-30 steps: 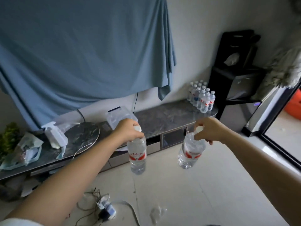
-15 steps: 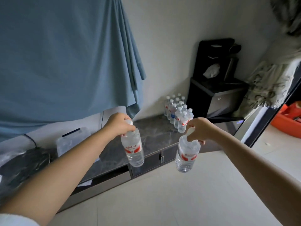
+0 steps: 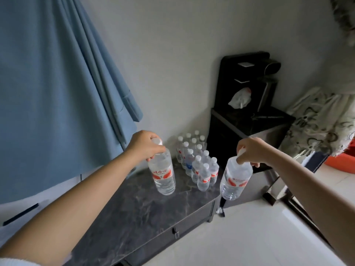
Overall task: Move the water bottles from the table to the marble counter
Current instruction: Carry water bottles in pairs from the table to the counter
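Clear plastic, water-filled: I judge both bottles heavy, thin-walled, best held at the stiff neck. My left hand point(image 3: 144, 146) grips the left bottle point(image 3: 163, 173) above the marble counter point(image 3: 134, 214); my right hand point(image 3: 250, 150) pinches the right bottle point(image 3: 234, 179) off its corner. Placed bottles point(image 3: 197, 160) stand on it beyond.

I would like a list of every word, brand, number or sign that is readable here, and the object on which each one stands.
Nothing here can be read with certainty.
Bottle in the left hand, label: red characters on white, too blurred to read.
Bottle in the right hand, label: small print, too blurred to read.
Bottles standing on the marble counter, labels: too small to read.
Black machine: no text visible.
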### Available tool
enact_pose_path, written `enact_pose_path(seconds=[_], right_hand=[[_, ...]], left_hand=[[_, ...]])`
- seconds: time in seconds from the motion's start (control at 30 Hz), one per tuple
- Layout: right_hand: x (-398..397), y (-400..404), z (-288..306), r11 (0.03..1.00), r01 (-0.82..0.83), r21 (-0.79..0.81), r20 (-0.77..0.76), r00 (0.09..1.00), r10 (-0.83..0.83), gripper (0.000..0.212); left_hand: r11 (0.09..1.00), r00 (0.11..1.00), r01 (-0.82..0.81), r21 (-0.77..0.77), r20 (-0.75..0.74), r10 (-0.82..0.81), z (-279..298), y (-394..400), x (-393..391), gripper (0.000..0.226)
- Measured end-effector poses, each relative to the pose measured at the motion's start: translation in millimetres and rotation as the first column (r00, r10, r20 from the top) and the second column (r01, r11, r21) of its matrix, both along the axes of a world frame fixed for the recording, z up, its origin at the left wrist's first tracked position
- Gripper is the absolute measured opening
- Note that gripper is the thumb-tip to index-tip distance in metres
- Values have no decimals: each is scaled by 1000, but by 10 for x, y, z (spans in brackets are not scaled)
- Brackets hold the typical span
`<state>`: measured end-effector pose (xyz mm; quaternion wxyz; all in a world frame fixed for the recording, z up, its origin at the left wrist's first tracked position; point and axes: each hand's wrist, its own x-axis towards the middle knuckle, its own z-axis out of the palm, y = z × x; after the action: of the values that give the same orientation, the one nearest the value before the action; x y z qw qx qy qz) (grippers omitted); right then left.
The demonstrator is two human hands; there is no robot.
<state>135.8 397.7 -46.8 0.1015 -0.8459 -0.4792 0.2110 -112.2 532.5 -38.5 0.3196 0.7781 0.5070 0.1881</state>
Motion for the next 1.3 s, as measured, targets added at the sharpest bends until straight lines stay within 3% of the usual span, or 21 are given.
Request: enact_pose_path(seconds=[0.27,0.53,0.73,0.83,0.97,1.3], right_hand=[[957,924,-72,996,88,18,-26,996,-87,14],[1937,1930,-452,977,-179,-117,6,983,181,23],[2534,2365,-680,845,-466,-261,-16,878,479,21],[2777,2552,-808,810,-522,-266,-35,845,533,29],[2956,2734,-1132,772,-573,-275,-2,804,595,26],[2976,2934,-1839,613,-684,-395,51,650,759,29]], left_hand=[[998,996,58,-27,71,-56,-101,1013,1120,11],[995,992,-9,-101,126,21,-488,1626,2434,7],[987,996,-62,-151,49,70,-730,1985,3269,13],[983,995,-96,-154,4,98,-964,2149,3620,5],[976,990,-133,-174,-75,121,-1371,2273,3949,19],[943,963,-42,-330,-265,-50,-2128,2520,4234,25]])
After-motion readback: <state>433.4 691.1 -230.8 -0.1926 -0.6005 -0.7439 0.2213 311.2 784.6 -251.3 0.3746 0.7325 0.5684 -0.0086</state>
